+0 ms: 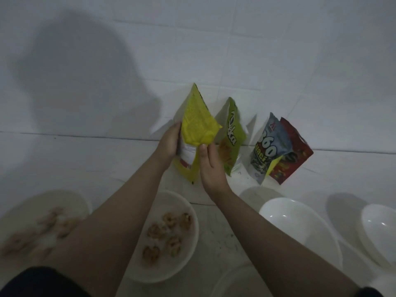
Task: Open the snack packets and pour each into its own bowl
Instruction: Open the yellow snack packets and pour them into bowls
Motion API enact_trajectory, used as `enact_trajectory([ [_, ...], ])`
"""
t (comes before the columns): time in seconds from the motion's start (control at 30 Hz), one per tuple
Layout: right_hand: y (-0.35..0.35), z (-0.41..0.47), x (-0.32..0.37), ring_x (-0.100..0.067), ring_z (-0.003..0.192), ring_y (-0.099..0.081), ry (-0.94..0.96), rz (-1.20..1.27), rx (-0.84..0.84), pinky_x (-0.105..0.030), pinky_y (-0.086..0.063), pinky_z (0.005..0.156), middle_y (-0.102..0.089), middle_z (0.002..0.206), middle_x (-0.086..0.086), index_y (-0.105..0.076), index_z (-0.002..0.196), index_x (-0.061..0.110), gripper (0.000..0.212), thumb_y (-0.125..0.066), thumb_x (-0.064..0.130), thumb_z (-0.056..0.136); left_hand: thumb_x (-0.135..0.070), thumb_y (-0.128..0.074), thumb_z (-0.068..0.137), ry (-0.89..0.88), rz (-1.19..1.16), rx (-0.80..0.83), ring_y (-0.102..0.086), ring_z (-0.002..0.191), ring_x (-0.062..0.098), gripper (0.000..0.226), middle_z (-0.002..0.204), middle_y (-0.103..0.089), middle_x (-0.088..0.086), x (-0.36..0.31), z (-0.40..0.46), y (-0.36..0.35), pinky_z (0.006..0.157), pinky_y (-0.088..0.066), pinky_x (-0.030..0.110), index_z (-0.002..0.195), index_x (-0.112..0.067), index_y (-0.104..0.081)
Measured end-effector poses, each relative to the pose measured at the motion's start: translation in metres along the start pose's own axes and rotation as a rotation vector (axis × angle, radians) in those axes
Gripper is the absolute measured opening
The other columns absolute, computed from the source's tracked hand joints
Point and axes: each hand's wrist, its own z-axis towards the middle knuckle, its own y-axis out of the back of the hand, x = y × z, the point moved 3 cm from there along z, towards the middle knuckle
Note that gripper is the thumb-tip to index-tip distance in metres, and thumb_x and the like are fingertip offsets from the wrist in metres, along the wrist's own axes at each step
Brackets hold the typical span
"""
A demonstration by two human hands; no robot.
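Observation:
A yellow snack packet (198, 123) stands upright against the white tiled wall. My left hand (169, 142) grips its left side and my right hand (211, 161) pinches its front near the middle. To its right lean a green packet (232, 138), a blue-grey packet (266, 148) and a red packet (291, 153). Two white bowls hold snacks: one (188, 213) between my forearms with ring-shaped pieces, and one (70, 198) at the far left, blurred. An empty white bowl (300, 224) sits at the right.
Another empty white bowl (379, 232) lies at the right edge, and the rim of a further bowl (233, 279) shows at the bottom. Everything rests on a white tiled counter (85, 159) that meets the wall behind the packets.

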Motion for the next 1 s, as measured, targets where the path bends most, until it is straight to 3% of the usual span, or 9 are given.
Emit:
enact_trajectory([
  [0.1, 0.015, -0.004, 0.026, 0.024, 0.117, -0.041, -0.033, 0.173, -0.055, -0.016, -0.032, 0.108, -0.045, 0.126, 0.038, -0.04, 0.128, 0.049, 0.027, -0.028, 0.041, 0.105, -0.055, -0.042, 0.092, -0.085, 0.041, -0.078, -0.063, 0.107, 0.022, 0.052, 0.112, -0.066, 0.008, -0.006, -0.009, 0.0, 0.101, -0.047, 0.044, 0.106, -0.008, -0.061],
  [0.17, 0.027, -0.009, 0.048, 0.029, 0.106, -0.045, -0.021, 0.232, -0.105, -0.007, -0.037, 0.099, -0.048, 0.117, 0.04, -0.043, 0.118, 0.051, 0.023, -0.027, 0.04, 0.105, -0.055, -0.042, 0.094, -0.115, 0.038, -0.144, -0.057, 0.111, 0.024, 0.045, 0.103, -0.057, 0.002, -0.016, -0.027, -0.005, 0.103, -0.042, 0.046, 0.103, -0.011, -0.046],
  [0.27, 0.048, -0.028, 0.079, 0.034, 0.093, -0.046, 0.049, 0.265, -0.141, 0.005, -0.036, 0.082, -0.05, 0.11, 0.036, -0.047, 0.119, 0.041, 0.025, -0.026, 0.036, 0.106, -0.065, -0.041, 0.082, -0.204, 0.021, -0.171, -0.057, 0.098, 0.013, 0.055, 0.098, -0.053, -0.005, -0.035, -0.065, -0.019, 0.095, -0.045, 0.042, 0.108, -0.017, -0.036],
  [0.33, 0.065, -0.047, 0.096, 0.025, 0.097, -0.053, 0.103, 0.246, -0.178, 0.002, -0.039, 0.081, -0.058, 0.108, 0.03, -0.054, 0.118, 0.034, 0.031, -0.026, 0.034, 0.107, -0.063, -0.039, 0.085, -0.268, 0.039, -0.179, -0.059, 0.092, 0.008, 0.049, 0.099, -0.057, -0.005, -0.045, -0.09, -0.031, 0.09, -0.047, 0.04, 0.109, -0.02, -0.034],
  [0.43, 0.098, -0.078, 0.108, 0.008, 0.103, -0.061, 0.152, 0.253, -0.234, -0.009, -0.045, 0.085, -0.066, 0.109, 0.019, -0.058, 0.116, 0.029, 0.033, -0.028, 0.037, 0.105, -0.048, -0.037, 0.101, -0.337, 0.033, -0.187, -0.063, 0.079, -0.004, 0.03, 0.092, -0.061, -0.008, -0.055, -0.135, -0.059, 0.075, -0.048, 0.024, 0.11, -0.02, -0.032],
  [0.53, 0.14, -0.112, 0.111, -0.002, 0.107, -0.064, 0.184, 0.248, -0.335, -0.013, -0.048, 0.085, -0.068, 0.116, 0.007, -0.058, 0.125, 0.015, 0.046, -0.028, 0.041, 0.103, -0.045, -0.038, 0.101, -0.382, 0.02, -0.145, -0.064, 0.083, -0.001, 0.025, 0.101, -0.064, 0.0, -0.059, -0.177, -0.097, 0.065, -0.049, 0.015, 0.111, -0.023, -0.031],
  [0.7, 0.22, -0.178, 0.113, 0.0, 0.098, -0.066, 0.203, 0.188, -0.511, -0.014, -0.049, 0.081, -0.071, 0.097, 0.02, -0.06, 0.104, 0.031, 0.036, -0.028, 0.044, 0.098, -0.039, -0.043, 0.1, -0.414, -0.068, 0.004, -0.062, 0.082, -0.004, 0.014, 0.102, -0.058, -0.001, -0.056, -0.233, -0.176, 0.069, -0.048, 0.016, 0.105, -0.028, -0.036],
  [0.87, 0.31, -0.238, 0.101, 0.002, 0.096, -0.067, 0.199, 0.162, -0.66, -0.012, -0.05, 0.078, -0.071, 0.095, 0.026, -0.059, 0.103, 0.032, 0.036, -0.026, 0.043, 0.096, -0.03, -0.043, 0.101, -0.42, -0.101, 0.175, -0.061, 0.074, -0.01, 0.017, 0.093, -0.058, -0.007, -0.043, -0.28, -0.272, 0.064, -0.046, 0.01, 0.11, -0.018, -0.035],
  [1.0, 0.388, -0.279, 0.089, -0.004, 0.102, -0.067, 0.198, 0.142, -0.739, -0.019, -0.052, 0.083, -0.072, 0.102, 0.021, -0.06, 0.107, 0.033, 0.035, -0.025, 0.039, 0.103, -0.035, -0.043, 0.1, -0.365, -0.116, 0.315, -0.064, 0.075, -0.006, 0.018, 0.094, -0.06, -0.003, -0.026, -0.312, -0.356, 0.063, -0.048, 0.011, 0.11, -0.023, -0.033],
])
